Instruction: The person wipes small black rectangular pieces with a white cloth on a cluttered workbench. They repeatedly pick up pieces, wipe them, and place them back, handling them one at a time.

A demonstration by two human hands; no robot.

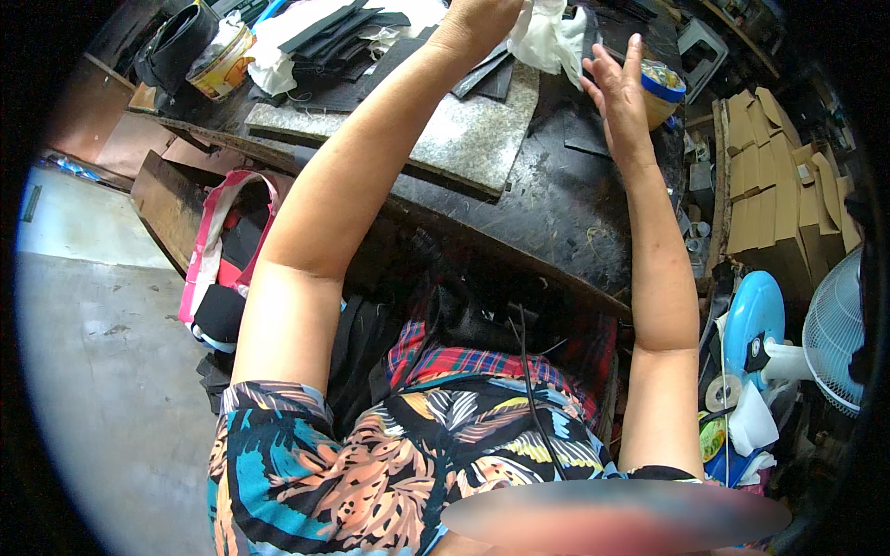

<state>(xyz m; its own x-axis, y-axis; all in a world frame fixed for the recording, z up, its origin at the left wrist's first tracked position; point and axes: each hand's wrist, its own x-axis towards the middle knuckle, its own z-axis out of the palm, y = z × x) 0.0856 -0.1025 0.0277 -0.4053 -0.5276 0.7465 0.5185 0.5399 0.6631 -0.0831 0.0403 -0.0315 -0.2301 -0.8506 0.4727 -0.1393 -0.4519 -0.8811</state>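
Observation:
My left hand [484,20] reaches to the top edge of the view, which cuts off part of its fingers. It is closed at the edge of a crumpled white plastic bag [549,39]. To the right of the bag, my right hand [619,104] is raised over the dark worktable [579,218] with its fingers spread and nothing in them. Just beyond that hand stands a tub with a blue rim [664,83]. Flat black pieces [338,39] lie piled left of my left forearm, and a grey speckled slab [473,139] rests on the table below my left hand.
At the left back are a printed bucket [221,60] and a black container [171,51]. A pink-edged bag [199,264] hangs by an open wooden drawer [158,199]. Brown cardboard [774,195] is stacked at right, above a blue and white fan [756,320].

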